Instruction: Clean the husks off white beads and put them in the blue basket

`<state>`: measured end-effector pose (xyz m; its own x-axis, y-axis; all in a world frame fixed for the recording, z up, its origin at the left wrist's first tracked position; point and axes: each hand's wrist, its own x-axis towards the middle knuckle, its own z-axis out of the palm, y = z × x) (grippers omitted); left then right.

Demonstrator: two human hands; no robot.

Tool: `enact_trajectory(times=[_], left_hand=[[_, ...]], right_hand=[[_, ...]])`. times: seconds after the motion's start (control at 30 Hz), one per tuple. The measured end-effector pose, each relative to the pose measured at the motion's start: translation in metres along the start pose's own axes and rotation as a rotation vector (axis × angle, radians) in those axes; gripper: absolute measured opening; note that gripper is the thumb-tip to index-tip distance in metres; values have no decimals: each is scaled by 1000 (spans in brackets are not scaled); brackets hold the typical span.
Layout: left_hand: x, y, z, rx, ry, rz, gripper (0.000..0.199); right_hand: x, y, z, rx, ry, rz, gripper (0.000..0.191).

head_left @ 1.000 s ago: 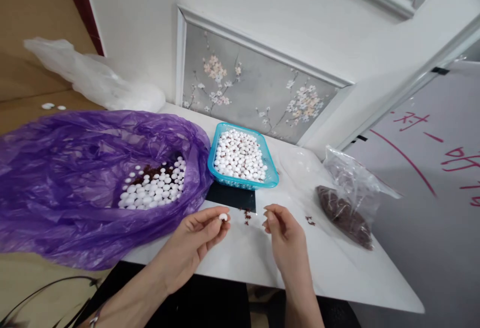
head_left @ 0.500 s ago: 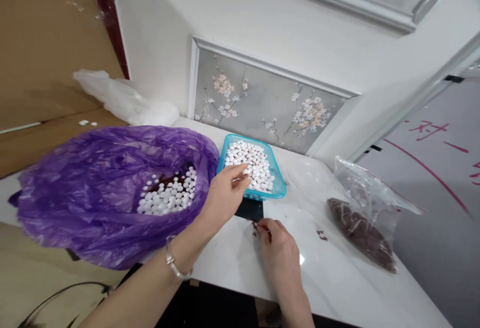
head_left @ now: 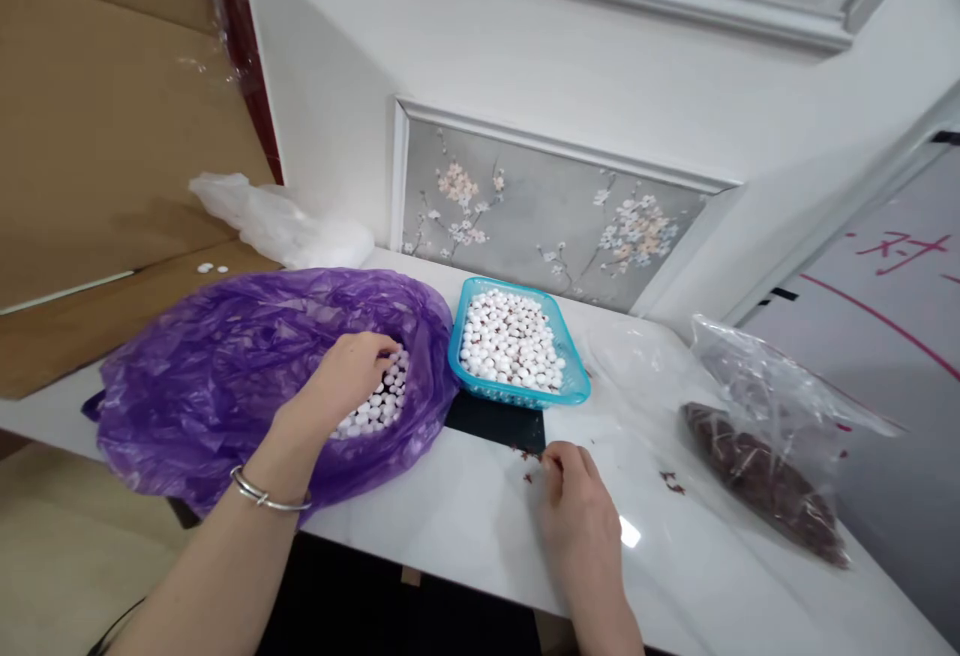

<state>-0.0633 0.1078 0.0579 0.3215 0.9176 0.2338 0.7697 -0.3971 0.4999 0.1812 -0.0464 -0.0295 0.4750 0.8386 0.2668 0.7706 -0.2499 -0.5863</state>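
Observation:
My left hand [head_left: 346, 376], with a silver bangle on its wrist, is inside the open mouth of a purple plastic bag [head_left: 225, 336]. Its fingers are pinched together just above the small white balls [head_left: 375, 411] in the bag; whatever is between them is hidden. To the right, my right hand [head_left: 581, 496] rests on the white tabletop, fingers curled in beside a few reddish-brown bits [head_left: 529, 456]. I cannot see whether it holds any. Beyond both hands stands a turquoise basket [head_left: 581, 388], filled with white balls and some brown bits among them.
A black flat piece [head_left: 495, 423] lies in front of the basket. On the right is a clear zip bag [head_left: 765, 466] of brown material, with loose brown crumbs [head_left: 671, 482] nearby. A translucent white bag [head_left: 292, 226] and cardboard [head_left: 112, 136] are at the back left.
My left hand has moved left from over the basket into the purple bag. My right hand stays near the brown bits on the tabletop. The view has shifted slightly.

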Motion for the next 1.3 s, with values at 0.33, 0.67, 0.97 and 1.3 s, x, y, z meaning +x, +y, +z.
enact_trajectory(times=[0.33, 0.67, 0.97, 1.3], left_hand=[[-4, -1, 13, 50, 34, 31, 30], [-58, 61, 35, -1080, -102, -236, 18], [-86, 80, 80, -1753, -400, -636, 12], [-92, 69, 85, -1866, -534, -443, 19]], right_hand=[[-5, -6, -2, 217, 58, 59, 17], [2, -6, -6, 471, -10, 18, 27], [-6, -10, -19, 741, -89, 114, 22], [-27, -47, -18, 1139, -316, 118, 10]])
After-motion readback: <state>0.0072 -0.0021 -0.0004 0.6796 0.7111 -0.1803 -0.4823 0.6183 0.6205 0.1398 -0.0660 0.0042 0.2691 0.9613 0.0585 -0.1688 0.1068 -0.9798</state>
